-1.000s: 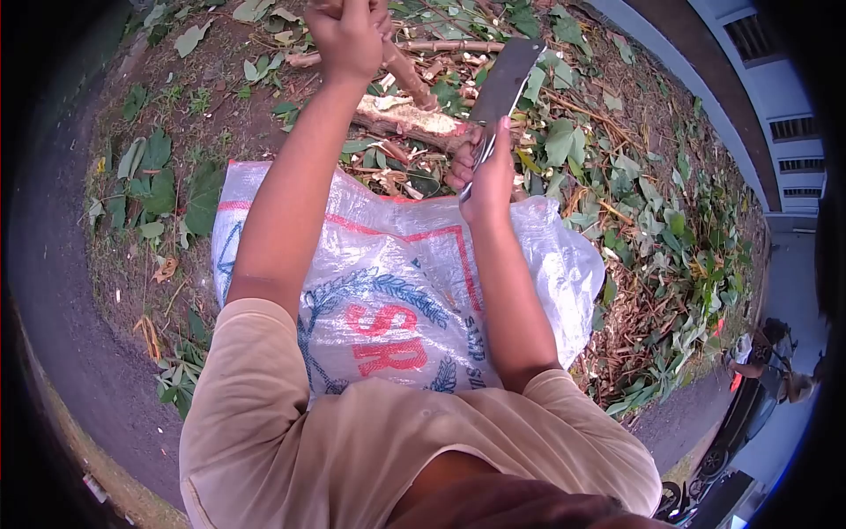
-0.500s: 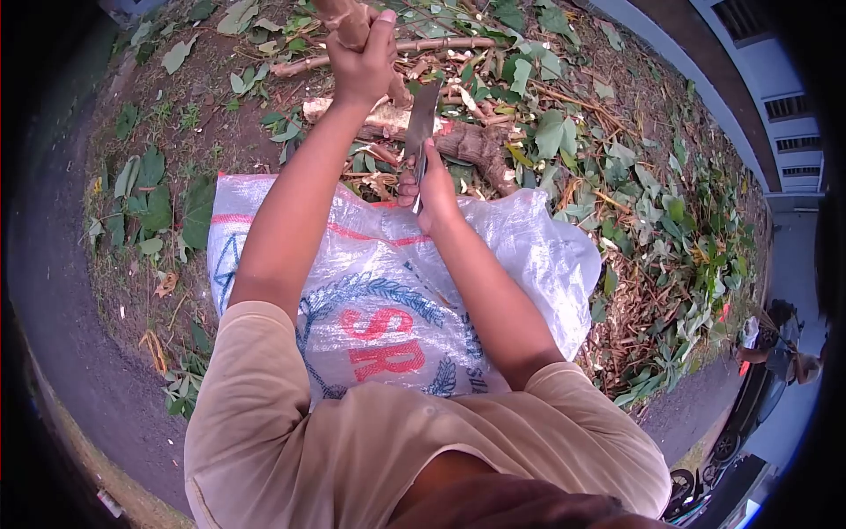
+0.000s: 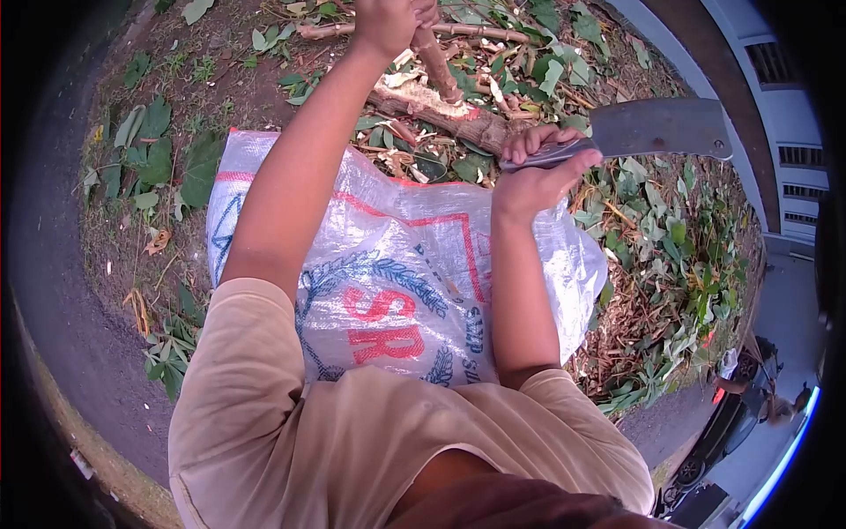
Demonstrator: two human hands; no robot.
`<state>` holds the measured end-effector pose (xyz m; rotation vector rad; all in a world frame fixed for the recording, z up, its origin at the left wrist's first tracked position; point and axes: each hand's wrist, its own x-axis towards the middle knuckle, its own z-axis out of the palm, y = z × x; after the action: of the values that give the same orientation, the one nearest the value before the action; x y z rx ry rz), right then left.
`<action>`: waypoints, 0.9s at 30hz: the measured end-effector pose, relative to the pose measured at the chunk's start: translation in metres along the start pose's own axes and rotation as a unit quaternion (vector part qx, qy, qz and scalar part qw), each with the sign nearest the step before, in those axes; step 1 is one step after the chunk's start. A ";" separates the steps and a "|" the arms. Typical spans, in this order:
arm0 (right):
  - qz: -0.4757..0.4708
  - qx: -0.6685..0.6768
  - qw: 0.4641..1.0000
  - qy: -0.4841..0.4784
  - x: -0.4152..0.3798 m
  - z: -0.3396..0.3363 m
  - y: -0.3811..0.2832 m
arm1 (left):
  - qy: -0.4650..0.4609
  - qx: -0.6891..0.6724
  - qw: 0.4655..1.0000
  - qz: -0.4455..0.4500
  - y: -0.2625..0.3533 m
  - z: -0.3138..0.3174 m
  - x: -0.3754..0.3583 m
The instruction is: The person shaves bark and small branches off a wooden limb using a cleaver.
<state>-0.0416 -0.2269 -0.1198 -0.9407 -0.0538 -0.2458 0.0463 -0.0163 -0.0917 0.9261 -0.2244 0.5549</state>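
Note:
At the top of the head view my left hand (image 3: 388,25) is wrapped round a brown branch (image 3: 434,66). The branch's lower end rests on a thick log (image 3: 432,115) with pale chopped wood and bark showing. My right hand (image 3: 539,172) grips the handle of a cleaver, whose broad blade (image 3: 661,128) points to the right, away from the branch. A white woven sack (image 3: 397,256) with red and blue print covers my lap below both hands.
Wood chips, cut stems and green leaves (image 3: 157,145) litter the soil around the log. Another long stem (image 3: 476,32) lies behind it. A heap of chips and leaves (image 3: 652,300) is on the right. A person (image 3: 775,406) and vehicles appear at far right.
My right hand has swung the cleaver outward to the right, its blade turning from upright to sideways. My left hand and the branch have shifted right and up in the view.

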 end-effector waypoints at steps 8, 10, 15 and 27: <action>0.488 0.038 0.872 0.023 -0.027 -0.033 0.075 | -0.041 -0.030 0.999 -0.017 -0.001 -0.013 0.002; 0.503 0.090 0.859 0.019 -0.012 -0.050 0.071 | -0.053 -0.038 0.997 -0.032 0.000 -0.023 0.002; 0.402 0.144 0.900 -0.085 0.016 -0.024 0.000 | -0.079 -0.062 0.994 -0.040 0.000 -0.024 0.012; 0.601 0.052 0.797 0.005 -0.029 -0.053 0.107 | 0.014 -0.011 0.999 0.031 -0.009 -0.005 0.007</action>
<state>-0.0479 -0.2040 -0.2398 -0.7077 0.5350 0.9364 0.0567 -0.0144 -0.0981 0.8910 -0.2345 0.6217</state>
